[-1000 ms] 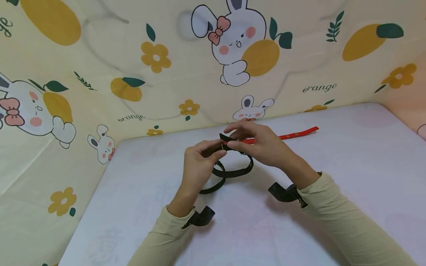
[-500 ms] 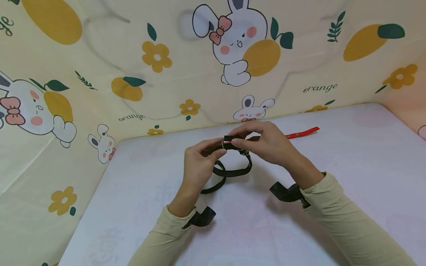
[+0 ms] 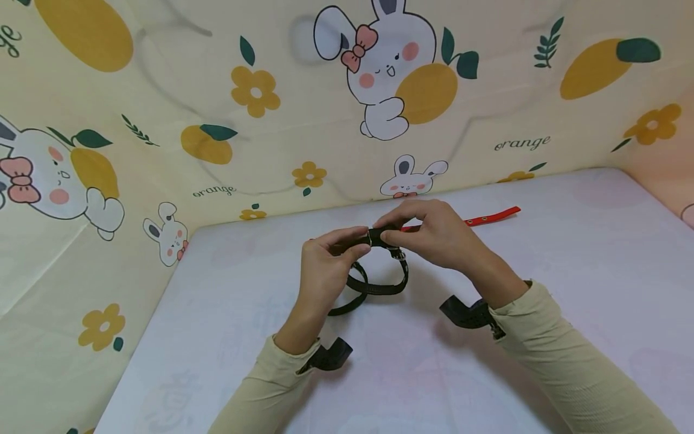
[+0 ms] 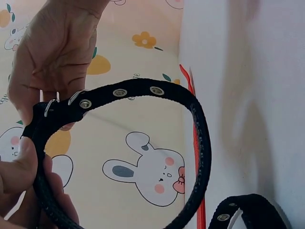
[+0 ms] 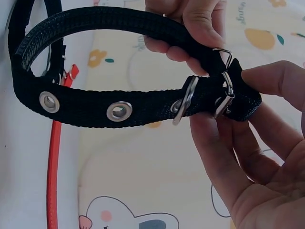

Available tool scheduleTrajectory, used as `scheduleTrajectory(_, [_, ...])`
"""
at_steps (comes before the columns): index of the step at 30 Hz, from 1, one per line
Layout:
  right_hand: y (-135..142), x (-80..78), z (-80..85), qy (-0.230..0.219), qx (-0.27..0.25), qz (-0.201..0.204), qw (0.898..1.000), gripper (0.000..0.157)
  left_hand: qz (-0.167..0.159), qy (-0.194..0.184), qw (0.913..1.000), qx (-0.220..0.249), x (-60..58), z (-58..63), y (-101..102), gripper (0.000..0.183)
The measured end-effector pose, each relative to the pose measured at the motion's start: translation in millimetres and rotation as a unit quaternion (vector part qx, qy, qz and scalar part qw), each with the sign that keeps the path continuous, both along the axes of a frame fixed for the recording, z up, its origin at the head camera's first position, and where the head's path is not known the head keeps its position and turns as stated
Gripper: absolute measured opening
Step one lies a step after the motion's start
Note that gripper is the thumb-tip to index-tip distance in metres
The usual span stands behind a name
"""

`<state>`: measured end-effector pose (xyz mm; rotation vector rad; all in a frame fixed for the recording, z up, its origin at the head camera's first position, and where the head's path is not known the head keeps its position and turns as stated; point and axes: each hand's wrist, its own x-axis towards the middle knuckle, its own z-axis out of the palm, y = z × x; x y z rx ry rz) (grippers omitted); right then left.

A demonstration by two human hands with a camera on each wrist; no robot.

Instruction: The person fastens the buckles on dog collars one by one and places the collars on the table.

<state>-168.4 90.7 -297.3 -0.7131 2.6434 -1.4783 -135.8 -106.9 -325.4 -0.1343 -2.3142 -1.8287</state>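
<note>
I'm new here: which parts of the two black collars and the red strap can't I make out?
- Left wrist view: the bottom edge cuts off the held collar and the other collar.
- Head view: the right hand hides part of the red strap.
- Head view: the left hand hides the other collar's left side.

held collar [image 4: 203,143] cropped below, red strap [image 3: 492,217] part-hidden

Materials and surface finish, by eye.
Black band [image 5: 81,106]: matt woven webbing, rough-edged; eyelets [image 5: 129,111] and buckle [image 5: 225,106] shiny metal. Red strap [image 5: 54,167]: smooth. Backdrop [image 3: 303,135]: matt, cloth-like.
</note>
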Motion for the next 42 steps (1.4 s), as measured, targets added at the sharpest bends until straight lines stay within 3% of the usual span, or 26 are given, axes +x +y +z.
scheduleTrajectory(8, [0.3, 0.7, -0.2, 0.004, 0.015, -0.001, 1.000, 0.016, -0.003, 0.007, 0.9999, 0.007, 0.2, 0.1, 0.5, 0.024])
scheduleTrajectory(24, [0.7, -0.3, -3.7, 0.044, 0.015, 0.050, 0.998, 0.021, 0.002, 0.010, 0.9999, 0.007, -0.6, -0.4, -1.4, 0.023])
scheduleTrajectory(28, [1.2, -2.2, -4.2, 0.039, 0.025, 0.061, 0.997, 0.029, 0.007, 0.011, 0.9999, 0.011, -0.8, 0.2, -2.3, 0.022])
scheduleTrajectory(31, [0.6, -3.1, -5.2, 0.026, 0.051, 0.059, 0.997, 0.037, 0.013, 0.013, 0.9997, 0.017, -1.0, 0.5, -3.4, 0.023])
scheduleTrajectory(35, [-1.2, -3.5, -5.9, 0.007, 0.084, 0.041, 0.996, 0.029, 0.007, 0.004, 0.9995, 0.031, -1.1, 0.8, -4.0, 0.026])
scheduleTrajectory(38, [-1.0, -3.8, -5.8, 0.006, 0.085, 0.024, 0.996, 0.020, -0.009, -0.007, 0.9993, 0.034, -1.4, 0.6, -3.9, 0.026])
scheduleTrajectory(42, [0.8, -3.6, -5.1, 0.006, 0.074, 0.013, 0.997, 0.020, -0.020, -0.009, 0.9991, 0.035, -2.6, 0.4, -4.2, 0.024])
